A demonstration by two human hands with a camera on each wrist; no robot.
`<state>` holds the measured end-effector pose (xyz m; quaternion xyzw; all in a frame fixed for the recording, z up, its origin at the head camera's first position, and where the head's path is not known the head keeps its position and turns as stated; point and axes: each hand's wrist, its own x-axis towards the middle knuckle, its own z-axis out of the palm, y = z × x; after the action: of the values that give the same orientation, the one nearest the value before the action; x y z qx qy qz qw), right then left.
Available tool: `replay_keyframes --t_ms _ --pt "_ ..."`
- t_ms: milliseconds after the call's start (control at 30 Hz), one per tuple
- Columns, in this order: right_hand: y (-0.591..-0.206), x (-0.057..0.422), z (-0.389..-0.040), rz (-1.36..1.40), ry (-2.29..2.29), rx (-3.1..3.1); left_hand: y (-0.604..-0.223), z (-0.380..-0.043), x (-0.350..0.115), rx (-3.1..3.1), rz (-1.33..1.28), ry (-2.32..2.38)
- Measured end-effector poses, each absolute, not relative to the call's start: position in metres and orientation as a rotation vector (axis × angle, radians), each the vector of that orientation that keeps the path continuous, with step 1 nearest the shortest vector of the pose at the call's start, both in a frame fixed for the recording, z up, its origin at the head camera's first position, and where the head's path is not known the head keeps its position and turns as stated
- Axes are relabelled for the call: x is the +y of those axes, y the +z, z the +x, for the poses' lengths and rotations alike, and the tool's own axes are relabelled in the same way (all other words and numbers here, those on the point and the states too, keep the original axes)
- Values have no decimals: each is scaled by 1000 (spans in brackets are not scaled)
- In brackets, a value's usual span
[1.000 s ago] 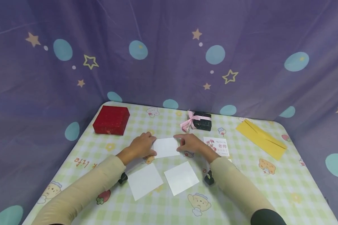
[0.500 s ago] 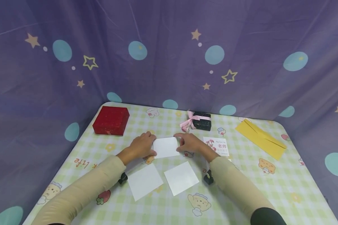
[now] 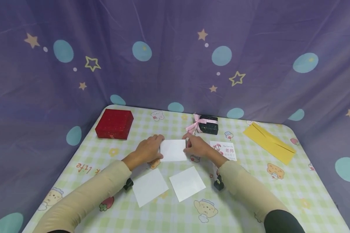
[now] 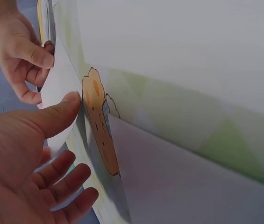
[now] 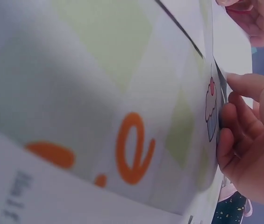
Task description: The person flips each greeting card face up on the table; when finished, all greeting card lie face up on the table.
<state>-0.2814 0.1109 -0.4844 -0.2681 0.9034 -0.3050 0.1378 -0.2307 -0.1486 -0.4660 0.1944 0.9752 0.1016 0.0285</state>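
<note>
At far left, a red box (image 3: 114, 124); then the left hand (image 3: 147, 149), pinching one edge of a blank white card (image 3: 173, 150), midway between both hands, beyond two white sheets (image 3: 187, 183); the right hand (image 3: 197, 146), pinching the opposite edge; rightward, a ribboned black box (image 3: 210, 128), yellow envelope (image 3: 269, 144).

Hands (image 3: 148, 149) (image 3: 199, 146) holding white card (image 3: 173, 150), red box (image 3: 114, 124), yellow envelope (image 3: 269, 143)
</note>
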Motion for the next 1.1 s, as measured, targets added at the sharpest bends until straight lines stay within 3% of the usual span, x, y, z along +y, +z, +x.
replay_keyframes --t_ms 400,700,1100 --pt "-480 121 -279 -695 -1035 2598 -461 -236 -146 3149 659 473" --pt "-466 137 -273 -506 -1418 2298 -456 -241 -145 3359 924 653" --pt "-469 160 -272 -407 -1493 2314 -456 -237 -132 3216 919 693"
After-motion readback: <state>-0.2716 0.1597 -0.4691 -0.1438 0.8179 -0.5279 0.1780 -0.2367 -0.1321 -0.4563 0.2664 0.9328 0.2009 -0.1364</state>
